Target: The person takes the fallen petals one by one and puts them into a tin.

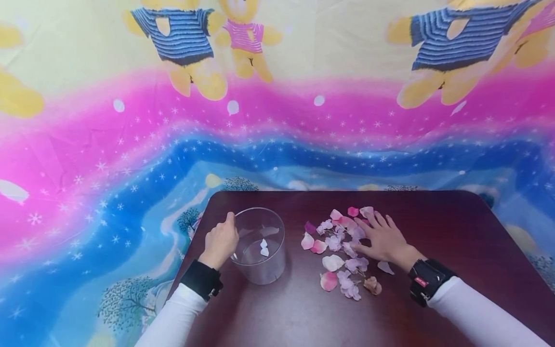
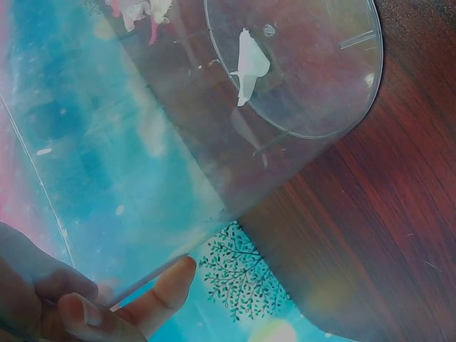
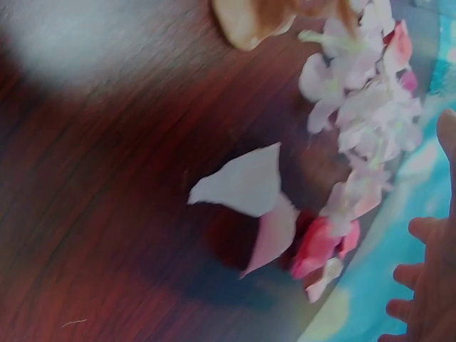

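Gripping the rim of the clear plastic cup [image 1: 258, 246] on its left side, the left hand [image 1: 221, 242] has its fingers curled round the wall; one pale petal [image 1: 264, 247] lies inside on the bottom. Right of the cup on the dark desk [image 1: 455, 226], the scattered petals [image 1: 340, 250] sit under and just left of the right hand [image 1: 383, 238], whose fingers lie spread flat on them, holding nothing

Left hand [image 1: 222, 242] curled; right hand [image 1: 383, 237] flat, fingers spread.
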`<state>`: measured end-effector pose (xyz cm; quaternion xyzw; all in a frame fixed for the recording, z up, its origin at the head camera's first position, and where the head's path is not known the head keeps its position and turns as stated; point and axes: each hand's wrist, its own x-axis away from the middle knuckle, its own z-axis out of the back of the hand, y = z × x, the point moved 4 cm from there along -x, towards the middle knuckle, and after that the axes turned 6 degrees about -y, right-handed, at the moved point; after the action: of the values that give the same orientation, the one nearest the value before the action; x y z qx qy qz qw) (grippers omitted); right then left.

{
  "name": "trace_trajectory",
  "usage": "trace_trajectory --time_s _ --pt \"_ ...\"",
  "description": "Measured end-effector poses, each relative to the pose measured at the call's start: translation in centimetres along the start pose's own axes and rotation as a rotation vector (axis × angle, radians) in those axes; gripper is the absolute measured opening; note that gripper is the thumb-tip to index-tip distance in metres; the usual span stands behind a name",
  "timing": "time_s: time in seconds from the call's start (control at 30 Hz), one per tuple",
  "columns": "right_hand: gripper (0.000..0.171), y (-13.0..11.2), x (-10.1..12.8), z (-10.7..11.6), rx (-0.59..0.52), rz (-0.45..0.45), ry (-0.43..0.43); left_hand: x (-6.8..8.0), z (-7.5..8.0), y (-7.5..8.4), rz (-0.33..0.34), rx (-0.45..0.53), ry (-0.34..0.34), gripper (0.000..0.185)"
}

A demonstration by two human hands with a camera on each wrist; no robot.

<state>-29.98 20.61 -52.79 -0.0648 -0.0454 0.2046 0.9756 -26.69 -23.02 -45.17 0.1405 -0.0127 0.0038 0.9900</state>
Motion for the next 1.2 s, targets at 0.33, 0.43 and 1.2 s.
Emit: trace_trajectory --time_s 0.33,0.43,1.2 --pt "0.090 2.5 -0.9 -1.0 0.022 -0.084 -0.072 -0.2 -0.1 -0.1 -0.005 -0.009 0.026 0.017" --pt "0.091 3.2 -1.1 -1.4 0.033 -0.097 -0.089 -0.3 -0.1 -0.1 -0.005 -0.007 0.017 0.017" --pt "0.078 7.0 -4.2 -1.4 -0.022 -0.193 -0.194 -0.3 -0.1 -0.1 0.001 -0.005 0.009 0.013"
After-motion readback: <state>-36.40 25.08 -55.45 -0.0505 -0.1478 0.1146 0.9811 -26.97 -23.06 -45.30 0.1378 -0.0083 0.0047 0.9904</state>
